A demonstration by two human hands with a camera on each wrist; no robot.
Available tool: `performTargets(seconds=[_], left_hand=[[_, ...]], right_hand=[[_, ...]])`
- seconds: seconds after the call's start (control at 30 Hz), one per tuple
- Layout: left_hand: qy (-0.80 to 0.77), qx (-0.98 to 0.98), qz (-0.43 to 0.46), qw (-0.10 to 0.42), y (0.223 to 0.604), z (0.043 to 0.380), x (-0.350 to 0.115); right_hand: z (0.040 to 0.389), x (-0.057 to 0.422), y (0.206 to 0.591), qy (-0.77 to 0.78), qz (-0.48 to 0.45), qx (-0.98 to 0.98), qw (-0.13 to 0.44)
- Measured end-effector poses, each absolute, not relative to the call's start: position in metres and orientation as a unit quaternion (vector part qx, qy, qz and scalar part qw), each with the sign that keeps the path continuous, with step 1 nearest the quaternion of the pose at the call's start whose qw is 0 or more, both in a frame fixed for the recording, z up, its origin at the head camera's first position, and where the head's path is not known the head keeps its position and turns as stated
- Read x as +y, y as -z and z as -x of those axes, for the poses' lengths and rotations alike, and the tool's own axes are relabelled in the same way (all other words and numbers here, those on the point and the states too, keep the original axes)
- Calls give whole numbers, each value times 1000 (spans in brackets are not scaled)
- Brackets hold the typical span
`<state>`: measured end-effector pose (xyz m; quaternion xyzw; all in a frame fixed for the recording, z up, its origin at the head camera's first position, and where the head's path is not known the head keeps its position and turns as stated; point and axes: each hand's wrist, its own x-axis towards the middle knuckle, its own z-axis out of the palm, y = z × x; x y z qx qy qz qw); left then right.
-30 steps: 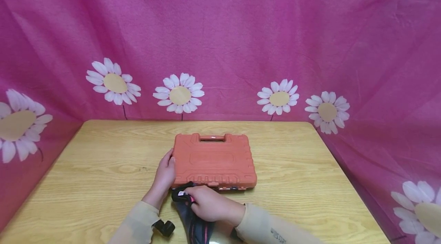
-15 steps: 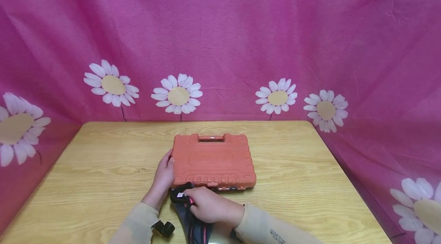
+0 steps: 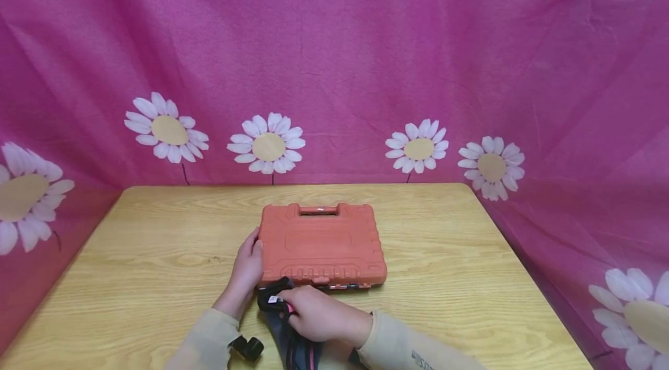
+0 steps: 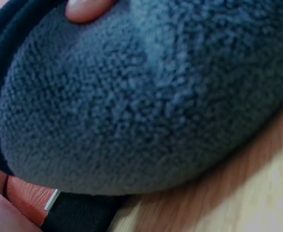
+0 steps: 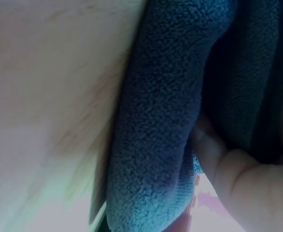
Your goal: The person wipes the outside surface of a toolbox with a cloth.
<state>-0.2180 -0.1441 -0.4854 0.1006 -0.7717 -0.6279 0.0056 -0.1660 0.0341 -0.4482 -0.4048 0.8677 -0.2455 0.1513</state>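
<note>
An orange-red plastic tool case (image 3: pixel 320 241) lies flat on the wooden table, its carrying handle at the far side. My left hand (image 3: pixel 245 270) holds the case's left side, with the thumb along the edge. By the near left corner, my right hand (image 3: pixel 323 315) pinches a dark grey fleecy cloth (image 3: pixel 282 329) with black and pink trim and a small white tag. The cloth's upper end touches or lies very near the case's front edge; I cannot tell which. Fleece fills most of both wrist views, and a fingertip (image 4: pixel 88 8) presses on it in the left wrist view.
The wooden table (image 3: pixel 444 254) extends around the case on both sides. A pink curtain (image 3: pixel 334 56) printed with white daisies hangs behind and beside it. A black wrist camera (image 3: pixel 250 348) is strapped at the left sleeve.
My right hand and the cloth have shifted slightly toward me relative to the case. The left hand keeps its place on the case. The whole head view has drifted a little.
</note>
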Motion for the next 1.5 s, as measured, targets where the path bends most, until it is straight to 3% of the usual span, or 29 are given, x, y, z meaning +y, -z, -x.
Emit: performTargets(seconds=[0.47,0.67,1.3,1.5], left_hand=[[626,-773,-103,2,486,218,-144],[621,-777,-100,12,487,218,-144],[625,-774,-99,-7,487,218,-145],[625,-774,-100,-7,488,218,-145]], right_hand=[[161,44,441,250,426,859,132],[157,58,429,305,410,846,149],[183,137,374,546,240,778,201],[200,173,361,610,200,751,153]])
